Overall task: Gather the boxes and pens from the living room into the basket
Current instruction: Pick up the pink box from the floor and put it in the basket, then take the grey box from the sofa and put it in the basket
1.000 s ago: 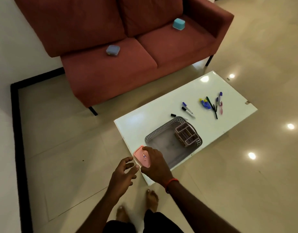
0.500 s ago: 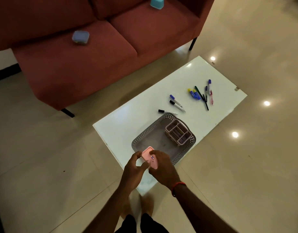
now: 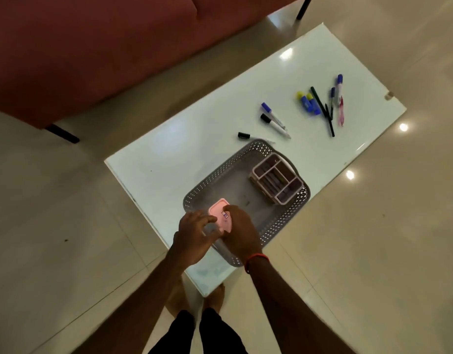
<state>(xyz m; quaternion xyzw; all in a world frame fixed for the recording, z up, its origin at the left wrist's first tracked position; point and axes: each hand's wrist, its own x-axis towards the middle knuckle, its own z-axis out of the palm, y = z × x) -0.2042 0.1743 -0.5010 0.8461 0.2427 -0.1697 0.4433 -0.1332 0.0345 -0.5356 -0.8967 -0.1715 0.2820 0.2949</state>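
Note:
A small pink box (image 3: 218, 212) is over the near end of the grey perforated basket (image 3: 212, 175), and my right hand (image 3: 239, 232) is closed around it. My left hand (image 3: 194, 232) is beside the box with its fingers spread and curled, at the basket's near-left rim; whether it touches the box I cannot tell. A pink compartment organiser (image 3: 277, 180) sits in the basket's far right end. Two markers (image 3: 275, 121) lie beyond the basket, a black cap (image 3: 243, 135) near its far rim, and several pens and markers (image 3: 325, 104) are scattered further right.
The basket stands on a white glass coffee table (image 3: 207, 129). A red sofa (image 3: 105, 47) fills the upper left, its black leg (image 3: 62, 134) near the table's left corner. My bare feet (image 3: 215, 295) are at the table's near corner on the tiled floor.
I have stepped closer to the table. My right hand has carried the pink box from the table's near-left corner over into the basket, and my left hand has followed beside it.

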